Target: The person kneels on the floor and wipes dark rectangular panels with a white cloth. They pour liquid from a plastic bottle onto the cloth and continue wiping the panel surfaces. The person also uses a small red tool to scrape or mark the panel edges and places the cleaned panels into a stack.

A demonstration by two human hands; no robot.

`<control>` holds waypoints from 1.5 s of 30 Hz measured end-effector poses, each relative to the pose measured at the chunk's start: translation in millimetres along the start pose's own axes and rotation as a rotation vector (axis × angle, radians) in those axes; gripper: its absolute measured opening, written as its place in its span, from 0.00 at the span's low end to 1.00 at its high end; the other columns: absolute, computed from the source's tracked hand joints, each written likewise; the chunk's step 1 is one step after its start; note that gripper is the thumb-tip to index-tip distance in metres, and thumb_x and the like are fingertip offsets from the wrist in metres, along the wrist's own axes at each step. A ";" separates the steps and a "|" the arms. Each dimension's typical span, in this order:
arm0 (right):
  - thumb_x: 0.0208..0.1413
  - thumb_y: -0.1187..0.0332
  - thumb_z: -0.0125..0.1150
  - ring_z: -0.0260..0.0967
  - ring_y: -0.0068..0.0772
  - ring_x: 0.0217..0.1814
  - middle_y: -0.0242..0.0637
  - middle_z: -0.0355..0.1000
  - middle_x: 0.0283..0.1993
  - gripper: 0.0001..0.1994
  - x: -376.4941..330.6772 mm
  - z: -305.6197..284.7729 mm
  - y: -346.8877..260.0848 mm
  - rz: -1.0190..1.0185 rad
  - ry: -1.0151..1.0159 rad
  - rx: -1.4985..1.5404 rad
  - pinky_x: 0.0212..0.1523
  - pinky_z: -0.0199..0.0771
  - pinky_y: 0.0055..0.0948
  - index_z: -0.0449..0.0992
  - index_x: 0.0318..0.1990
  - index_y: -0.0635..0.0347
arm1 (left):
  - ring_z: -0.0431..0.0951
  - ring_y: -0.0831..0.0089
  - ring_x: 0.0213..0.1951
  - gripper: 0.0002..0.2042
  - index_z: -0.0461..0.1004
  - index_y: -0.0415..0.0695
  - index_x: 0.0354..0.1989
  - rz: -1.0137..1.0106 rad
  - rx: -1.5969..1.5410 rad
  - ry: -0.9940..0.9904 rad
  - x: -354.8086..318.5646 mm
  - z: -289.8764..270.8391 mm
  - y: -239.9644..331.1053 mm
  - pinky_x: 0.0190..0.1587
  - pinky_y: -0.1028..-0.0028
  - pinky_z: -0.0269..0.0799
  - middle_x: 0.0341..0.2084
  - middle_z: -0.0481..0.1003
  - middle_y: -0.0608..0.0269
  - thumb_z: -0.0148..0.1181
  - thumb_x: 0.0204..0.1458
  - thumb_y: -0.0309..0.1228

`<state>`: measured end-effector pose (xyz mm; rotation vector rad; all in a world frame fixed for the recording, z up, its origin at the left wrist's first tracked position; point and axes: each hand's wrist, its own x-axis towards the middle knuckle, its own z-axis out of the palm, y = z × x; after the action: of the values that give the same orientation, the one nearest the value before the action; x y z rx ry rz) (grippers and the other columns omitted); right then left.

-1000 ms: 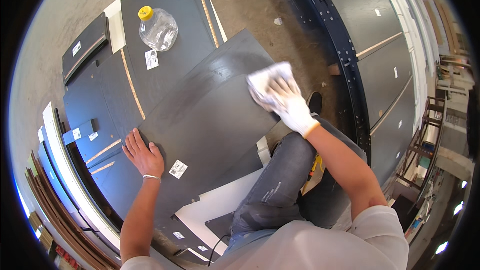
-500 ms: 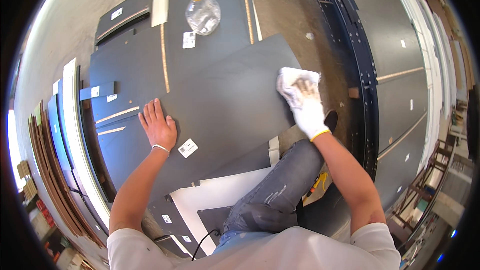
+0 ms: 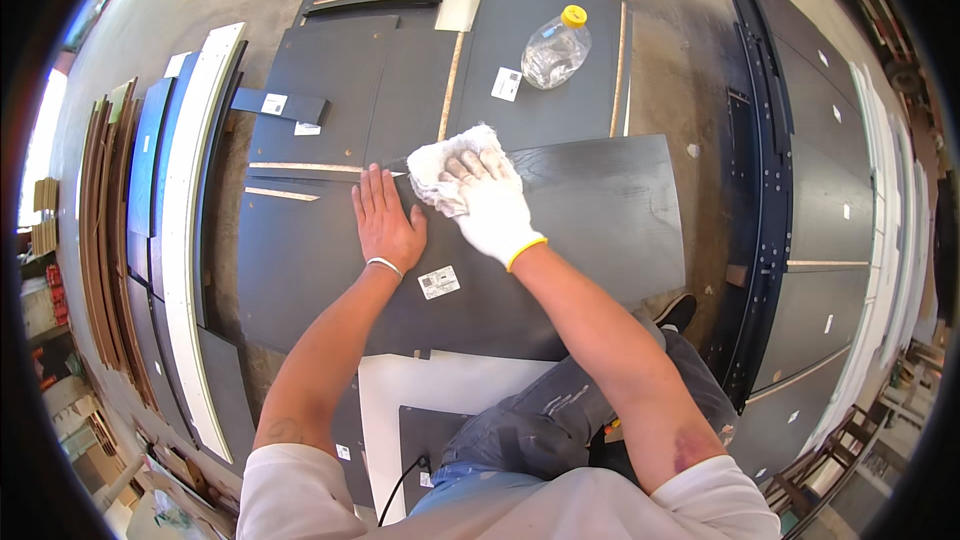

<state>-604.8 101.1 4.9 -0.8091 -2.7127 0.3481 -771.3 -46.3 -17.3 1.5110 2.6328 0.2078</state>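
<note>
left hand (image 3: 392,233): fingers spread flat on panel (image 3: 600,215) | right hand (image 3: 490,198): fingers outstretched over cloth (image 3: 431,172), beside left fingers | bottle (image 3: 556,53): beyond right fingers

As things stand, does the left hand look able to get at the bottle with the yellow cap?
Probably not by a straight path: the left hand lies flat on the dark board, and the gloved right hand on the white cloth is in between. Nothing seems to cover the bottle itself.
</note>
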 end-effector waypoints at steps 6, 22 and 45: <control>0.71 0.63 0.46 0.70 0.46 0.65 0.39 0.75 0.63 0.21 -34.2 -76.8 129.1 0.250 0.187 -0.050 0.69 0.65 0.44 0.75 0.66 0.56 | 0.41 0.39 0.80 0.40 0.55 0.25 0.73 -0.049 0.006 0.084 -3.5 1.2 2.1 0.81 0.46 0.32 0.77 0.48 0.32 0.56 0.58 0.42; 0.75 0.58 0.51 0.64 0.44 0.76 0.42 0.71 0.71 0.23 -57.8 -57.6 131.9 0.403 -0.079 0.032 0.77 0.57 0.37 0.66 0.73 0.52 | 0.38 0.48 0.82 0.35 0.53 0.42 0.79 -0.087 -0.089 -0.063 -129.0 -25.2 -51.6 0.80 0.45 0.29 0.80 0.43 0.43 0.50 0.66 0.45; 0.64 0.59 0.48 0.55 0.38 0.82 0.37 0.69 0.75 0.26 143.8 138.8 -309.2 -0.496 -0.341 0.151 0.83 0.40 0.47 0.76 0.68 0.54 | 0.47 0.41 0.78 0.33 0.62 0.47 0.75 0.000 -0.217 -0.313 -145.9 -19.4 -67.9 0.78 0.35 0.31 0.76 0.56 0.43 0.48 0.64 0.49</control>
<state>-919.6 -89.6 0.6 -0.0196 -3.0218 0.6076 -758.6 -207.5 -6.9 1.3494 2.2861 0.2282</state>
